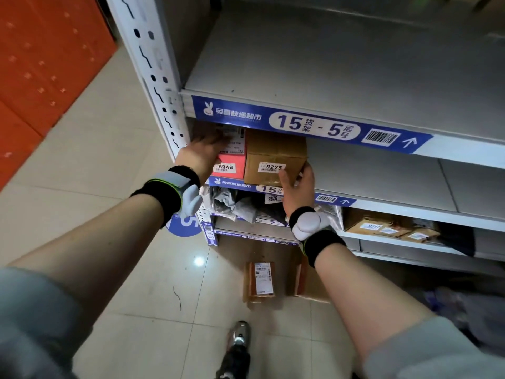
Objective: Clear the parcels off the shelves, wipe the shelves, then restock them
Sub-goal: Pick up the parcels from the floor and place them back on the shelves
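Grey metal shelf rack [341,64] fills frame from 12 to 3 o'clock, top board bare. On board below, brown cardboard parcel tagged 9275 [274,157] touches red box tagged 9048 [232,165] at its 9 o'clock. My right hand [297,187] grips brown parcel's lower right corner, fingers curled. My left hand [203,151] rests flat on red box, fingers straight.

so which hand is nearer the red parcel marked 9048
Left. The left hand rests on the red parcel at its upper left side, while the right hand grips the brown box beside it.
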The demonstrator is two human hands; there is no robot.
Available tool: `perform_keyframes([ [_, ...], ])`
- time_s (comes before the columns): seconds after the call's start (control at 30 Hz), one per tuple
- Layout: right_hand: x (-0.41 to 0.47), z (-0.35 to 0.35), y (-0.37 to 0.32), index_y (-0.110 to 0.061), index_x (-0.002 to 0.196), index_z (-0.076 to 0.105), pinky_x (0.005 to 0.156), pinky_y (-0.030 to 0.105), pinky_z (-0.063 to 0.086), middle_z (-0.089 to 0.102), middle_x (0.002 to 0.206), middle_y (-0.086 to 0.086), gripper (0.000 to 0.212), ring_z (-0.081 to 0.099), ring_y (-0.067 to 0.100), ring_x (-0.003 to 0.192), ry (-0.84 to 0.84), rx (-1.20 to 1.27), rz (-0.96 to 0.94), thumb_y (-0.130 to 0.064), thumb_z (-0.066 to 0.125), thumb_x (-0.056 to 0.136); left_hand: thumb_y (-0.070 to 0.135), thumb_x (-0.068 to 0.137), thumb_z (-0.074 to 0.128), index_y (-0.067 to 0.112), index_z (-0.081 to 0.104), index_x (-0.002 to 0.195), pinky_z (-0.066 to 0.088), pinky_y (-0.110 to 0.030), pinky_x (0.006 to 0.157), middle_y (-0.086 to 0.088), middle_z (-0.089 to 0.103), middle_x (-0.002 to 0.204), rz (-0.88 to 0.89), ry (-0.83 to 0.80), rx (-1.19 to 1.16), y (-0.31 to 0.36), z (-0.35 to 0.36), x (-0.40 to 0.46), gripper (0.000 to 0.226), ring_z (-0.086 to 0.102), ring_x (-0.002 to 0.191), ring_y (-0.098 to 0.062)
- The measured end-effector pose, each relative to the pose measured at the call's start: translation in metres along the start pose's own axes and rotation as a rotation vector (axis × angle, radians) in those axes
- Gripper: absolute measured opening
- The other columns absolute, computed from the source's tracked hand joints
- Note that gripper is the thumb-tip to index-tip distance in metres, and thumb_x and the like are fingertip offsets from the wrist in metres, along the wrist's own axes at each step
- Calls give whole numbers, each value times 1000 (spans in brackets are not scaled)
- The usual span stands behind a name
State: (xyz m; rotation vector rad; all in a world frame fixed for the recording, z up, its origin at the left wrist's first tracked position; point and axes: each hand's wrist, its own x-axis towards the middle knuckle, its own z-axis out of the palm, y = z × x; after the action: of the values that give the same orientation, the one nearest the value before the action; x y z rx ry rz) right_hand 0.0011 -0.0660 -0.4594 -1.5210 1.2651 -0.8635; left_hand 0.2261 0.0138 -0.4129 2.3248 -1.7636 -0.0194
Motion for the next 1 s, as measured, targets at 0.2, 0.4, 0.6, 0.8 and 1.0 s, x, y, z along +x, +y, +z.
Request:
perform_keyframes([
  [0.2,8,13,-3,-15,141,47,104,52,50,57,134,11,54,58,28,121,14,-47,-30,-30,67,94,20,102,43,35,28,150,50,-41,97,-4,44,149,-28,-124,112,-6,-13,5,53,55,123,-30],
  [0.4,1,14,4,-21,149,38,102,52,51,53,140,8,75,58,29,125,57,-71,-24,-46,71,86,6,89,54,22,39,142,53,-49,89,-12,42,145,-46,-26,-70,-2,-8,-16,58,60,109,-42],
  [0.6,-10,10,-11,-14,149,41,101,37,45,53,140,13,61,56,31,125,16,-97,9,-21,68,94,-8,83,47,18,42,143,54,-47,85,-4,36,152,-15,-94,24,8,-16,-31,66,61,107,-40],
  [0.8,-3,4,-18,-14,153,34,108,48,46,50,144,15,70,54,34,129,-106,-144,33,-21,69,93,-10,78,59,12,20,153,44,-40,100,-12,7,162,-44,-327,18,15,-27,-27,87,48,128,-41],
  [1.0,-1,-14,-1,-18,157,24,111,52,44,43,154,11,84,48,33,137,-200,-144,132,-32,70,88,-3,76,68,7,15,152,45,-47,102,-22,10,157,-86,-312,67,23,-28,-42,93,44,128,-44],
])
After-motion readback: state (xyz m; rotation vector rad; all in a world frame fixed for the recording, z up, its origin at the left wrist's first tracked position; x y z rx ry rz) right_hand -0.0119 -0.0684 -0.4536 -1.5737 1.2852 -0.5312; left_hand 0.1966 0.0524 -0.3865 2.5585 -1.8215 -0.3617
